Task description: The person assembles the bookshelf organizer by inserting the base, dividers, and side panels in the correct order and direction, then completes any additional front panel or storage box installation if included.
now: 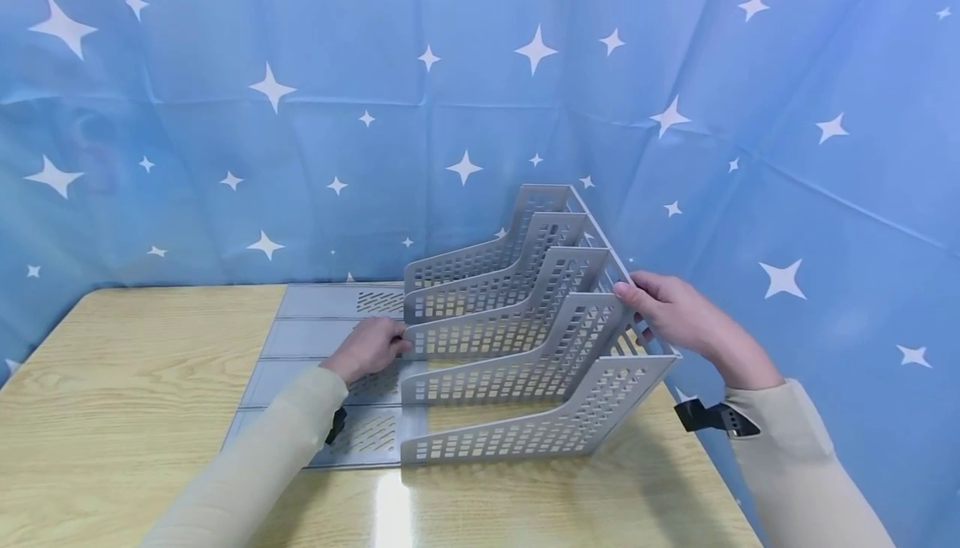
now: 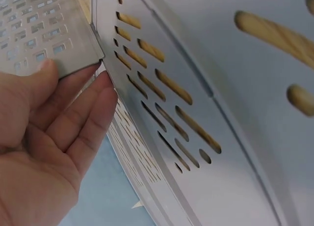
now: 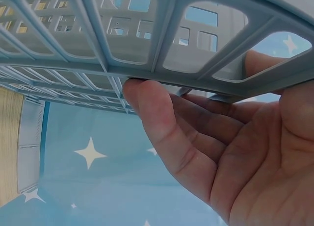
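A grey plastic file rack (image 1: 577, 406) with several perforated dividers stands tilted on the table, its slatted back raised at the right. Its flat base panel (image 1: 296, 338) lies spread out to the left. My left hand (image 1: 369, 349) pinches the front corner of a middle divider (image 2: 49, 30), thumb on one face and fingertips behind, beside the slotted base (image 2: 147, 74). At the right, my right hand (image 1: 678, 313) holds the upper edge of the back, thumb over it. In the right wrist view, its fingers (image 3: 157, 113) curl beneath the lattice back (image 3: 167, 30).
The rack stands on a light wood table (image 1: 120, 398), towards its right edge. Behind and to the right hangs a blue curtain (image 1: 360, 47) with white stars, close to the rack. A black strap (image 1: 712, 417) circles the right wrist.
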Tool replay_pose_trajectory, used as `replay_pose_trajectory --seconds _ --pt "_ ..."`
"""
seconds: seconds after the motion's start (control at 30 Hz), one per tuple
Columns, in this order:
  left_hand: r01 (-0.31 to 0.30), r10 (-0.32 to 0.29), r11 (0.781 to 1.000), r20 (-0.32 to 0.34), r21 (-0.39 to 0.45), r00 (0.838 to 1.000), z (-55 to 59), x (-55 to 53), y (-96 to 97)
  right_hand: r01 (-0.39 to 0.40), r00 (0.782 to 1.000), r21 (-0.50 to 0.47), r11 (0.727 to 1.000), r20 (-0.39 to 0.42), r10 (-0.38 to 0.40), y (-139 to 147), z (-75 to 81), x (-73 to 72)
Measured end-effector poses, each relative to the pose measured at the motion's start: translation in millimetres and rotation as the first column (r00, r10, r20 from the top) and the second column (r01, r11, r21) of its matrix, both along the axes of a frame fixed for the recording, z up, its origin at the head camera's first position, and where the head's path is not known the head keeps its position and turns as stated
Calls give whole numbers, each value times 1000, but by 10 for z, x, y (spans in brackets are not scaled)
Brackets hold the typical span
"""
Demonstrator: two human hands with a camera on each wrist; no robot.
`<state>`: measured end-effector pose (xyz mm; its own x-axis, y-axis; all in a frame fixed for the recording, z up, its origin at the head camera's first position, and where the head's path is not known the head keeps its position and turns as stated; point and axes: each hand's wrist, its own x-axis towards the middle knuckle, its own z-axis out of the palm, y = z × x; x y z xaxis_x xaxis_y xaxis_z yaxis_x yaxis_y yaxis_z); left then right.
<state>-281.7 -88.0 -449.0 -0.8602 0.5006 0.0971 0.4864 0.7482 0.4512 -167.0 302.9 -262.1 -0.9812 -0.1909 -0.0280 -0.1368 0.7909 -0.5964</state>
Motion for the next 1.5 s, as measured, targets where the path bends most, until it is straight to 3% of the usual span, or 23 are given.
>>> replay_pose_trajectory --seconds 0.3,0.57,0.67,0.77,0.97,1.17,1.5 --pt "-21 20 1000 68 16 997 46 -21 -1 10 1000 4 1000 5 -10 -2 9 -4" --pt "-4 4 1000 -2 -19 1000 46 -37 30 7 1000 5 1000 -10 -6 8 30 -22" --pt "4 -4 999 6 -35 1000 47 -66 37 8 1000 -1 1000 -7 -8 3 31 -31" --pt "-23 22 1000 43 4 999 79 -122 18 11 1000 -10 1000 1 -11 -5 18 -43" --pt "-191 177 971 102 142 979 88 -323 61 13 1000 -21 1000 12 -13 6 -20 -41" --pt "-153 142 982 103 109 985 -36 -512 117 10 1000 -18 1000 3 -10 9 -27 -19" --pt "-176 172 980 48 97 984 -127 -639 93 9 1000 -15 1000 -7 -9 11 -40 -7"
